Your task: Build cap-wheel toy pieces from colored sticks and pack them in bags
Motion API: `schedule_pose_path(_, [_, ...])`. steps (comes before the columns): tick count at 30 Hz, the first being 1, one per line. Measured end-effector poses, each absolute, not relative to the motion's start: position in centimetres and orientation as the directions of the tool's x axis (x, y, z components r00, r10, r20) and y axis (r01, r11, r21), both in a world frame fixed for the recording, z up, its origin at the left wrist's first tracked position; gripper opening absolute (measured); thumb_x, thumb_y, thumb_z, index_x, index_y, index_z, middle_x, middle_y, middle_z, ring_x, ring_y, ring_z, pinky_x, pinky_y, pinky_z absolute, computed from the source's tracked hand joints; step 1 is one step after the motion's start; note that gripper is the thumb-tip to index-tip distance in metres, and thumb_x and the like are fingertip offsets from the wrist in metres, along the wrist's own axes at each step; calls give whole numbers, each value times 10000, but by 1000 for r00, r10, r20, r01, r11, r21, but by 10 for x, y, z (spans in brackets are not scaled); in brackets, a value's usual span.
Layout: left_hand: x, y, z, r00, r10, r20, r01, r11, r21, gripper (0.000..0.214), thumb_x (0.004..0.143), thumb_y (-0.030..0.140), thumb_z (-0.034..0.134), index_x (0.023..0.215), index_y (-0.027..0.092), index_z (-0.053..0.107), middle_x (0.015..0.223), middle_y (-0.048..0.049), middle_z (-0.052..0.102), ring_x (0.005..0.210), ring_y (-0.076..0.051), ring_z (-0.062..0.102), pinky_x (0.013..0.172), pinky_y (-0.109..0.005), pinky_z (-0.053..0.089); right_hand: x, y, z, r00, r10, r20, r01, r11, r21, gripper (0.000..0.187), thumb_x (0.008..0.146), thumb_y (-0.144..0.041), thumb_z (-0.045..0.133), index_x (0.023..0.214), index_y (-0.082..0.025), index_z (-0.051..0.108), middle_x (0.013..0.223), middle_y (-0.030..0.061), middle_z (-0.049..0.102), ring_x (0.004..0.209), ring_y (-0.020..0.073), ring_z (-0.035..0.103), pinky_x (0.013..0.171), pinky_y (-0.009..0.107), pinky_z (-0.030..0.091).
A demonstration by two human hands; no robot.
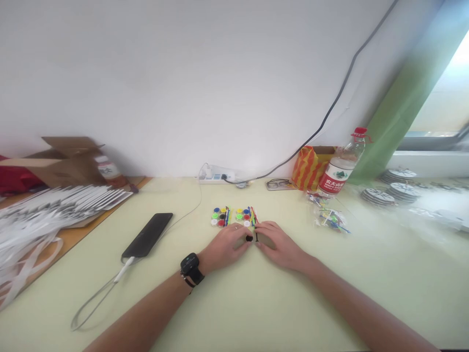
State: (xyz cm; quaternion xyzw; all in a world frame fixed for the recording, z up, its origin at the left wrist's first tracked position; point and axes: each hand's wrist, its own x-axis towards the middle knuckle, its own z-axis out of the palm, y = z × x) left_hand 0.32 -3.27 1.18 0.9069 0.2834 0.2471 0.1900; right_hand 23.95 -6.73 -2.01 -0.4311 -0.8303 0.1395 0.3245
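Note:
My left hand (229,247), with a black watch (189,264) on its wrist, pinches a small black round piece (249,238) between thumb and fingertips. Close beside it, my right hand (280,244) has its thumb and fingers closed on a thin black stick (257,237). The two pieces are apart, with a narrow gap between the hands. Just beyond the fingers lie two groups of small coloured round pieces, among them a green one (214,216) and a blue one (245,211). Coloured sticks (227,216) lie beside the discs in each group.
A black phone (148,235) with a white cable lies left. Clear bags of coloured parts (332,220), a large bottle (339,168) and a striped bag (307,167) are at right. A power strip (216,177) sits by the wall. Stacked round discs (377,196) stand far right.

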Motion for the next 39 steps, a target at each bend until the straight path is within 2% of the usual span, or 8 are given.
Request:
schedule_pose_path(11, [4, -35, 14, 723, 625, 294, 380, -716, 585, 184, 970, 264, 555, 1131, 249, 643, 1042, -34, 734, 945, -217, 676, 877, -336, 506, 240, -68, -21, -416, 793, 445, 602, 607, -519, 379, 923, -197, 623, 1300, -215, 641, 1301, 122, 670, 1249, 276, 564, 1073, 493, 485])
schedule_pose_path(24, [3, -34, 12, 718, 630, 297, 403, -724, 561, 182, 972, 272, 564, 1128, 258, 657, 1065, -33, 733, 983, -222, 674, 891, -343, 502, 239, -70, -19, -367, 808, 460, 590, 585, -556, 414, 917, -200, 621, 1329, -239, 631, 1313, 113, 669, 1253, 279, 575, 1074, 508, 493])
schedule_pose_path(34, [2, -35, 15, 697, 649, 305, 423, -715, 556, 185, 968, 294, 578, 1134, 256, 652, 1073, -38, 727, 1002, -224, 657, 871, -350, 505, 242, -67, -19, -247, 826, 507, 561, 548, -620, 414, 858, -188, 633, 1265, -255, 658, 1293, 89, 671, 1199, 257, 643, 1041, 433, 542])
schedule_pose_path(39, [4, -36, 16, 665, 677, 315, 405, -682, 609, 170, 979, 319, 561, 1115, 252, 638, 1089, -38, 721, 1021, -223, 659, 882, -347, 502, 242, -66, -20, -207, 792, 574, 553, 579, -599, 299, 889, -210, 616, 1164, -290, 702, 1206, 66, 720, 1130, 253, 669, 1016, 462, 547])
